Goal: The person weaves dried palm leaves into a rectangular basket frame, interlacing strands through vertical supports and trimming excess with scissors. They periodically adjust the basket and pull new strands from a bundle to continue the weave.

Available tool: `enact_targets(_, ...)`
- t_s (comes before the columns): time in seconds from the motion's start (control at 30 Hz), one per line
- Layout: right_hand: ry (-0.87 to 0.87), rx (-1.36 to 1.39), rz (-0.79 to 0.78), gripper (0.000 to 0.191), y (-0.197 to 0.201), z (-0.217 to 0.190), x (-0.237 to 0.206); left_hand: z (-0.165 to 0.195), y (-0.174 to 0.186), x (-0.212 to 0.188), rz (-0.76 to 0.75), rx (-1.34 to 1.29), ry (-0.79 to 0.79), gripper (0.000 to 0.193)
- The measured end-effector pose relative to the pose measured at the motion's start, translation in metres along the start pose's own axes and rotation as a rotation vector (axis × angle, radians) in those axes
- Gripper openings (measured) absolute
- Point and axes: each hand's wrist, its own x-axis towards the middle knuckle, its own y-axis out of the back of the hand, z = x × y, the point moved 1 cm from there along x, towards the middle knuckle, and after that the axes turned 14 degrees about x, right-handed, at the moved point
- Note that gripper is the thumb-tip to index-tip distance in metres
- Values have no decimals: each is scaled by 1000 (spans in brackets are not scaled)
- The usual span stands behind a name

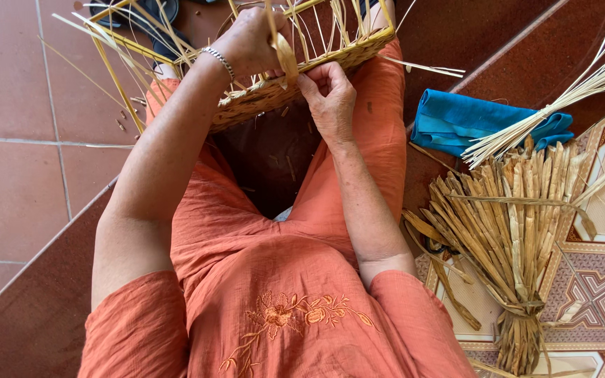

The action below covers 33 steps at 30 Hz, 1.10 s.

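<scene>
Seen from above, seated on tiled steps in orange clothes. Half-woven basket (295, 80) propped across the knees, rim tilted toward the lap, nothing inside that shows; loose pale straw stakes fanning up and out from its woven band, yellow frame rods at the upper left.

Left hand (246, 43), with a beaded bracelet on the wrist, curled over the basket's rim, grip closed on a flat tan weaving strip (285, 49) that loops down past the edge. Right hand (330, 98) just below the rim, fingers (313, 82) pinched tight against the woven band close beside that strip; cannot tell whether holding the strip's end or only pressing the weave.

On the patterned floor at the right, a tied bundle of dried leaves (512, 231), broad and brownish, bound near its lower end and fanning upward. Above that, a folded blue cloth (456, 122) on the dark red step, with a sheaf of thin pale straws (568, 98) lying across it and running off toward the upper right corner. Small bits of straw scattered on the red tiles at the left.
</scene>
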Motion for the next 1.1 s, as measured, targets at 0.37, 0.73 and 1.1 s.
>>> enact_targets(0.37,-12,-41,107,28,-7,-1,4,6,-12,23,-89,206,55,27)
enact_targets(0.73,147,-257,84,18,-12,-11,-11,2,2,4,-32,10,-129,29)
enact_targets(1.1,357,-485,8,12,-13,-21,-5,-4,-11,10,40,121,-72,20)
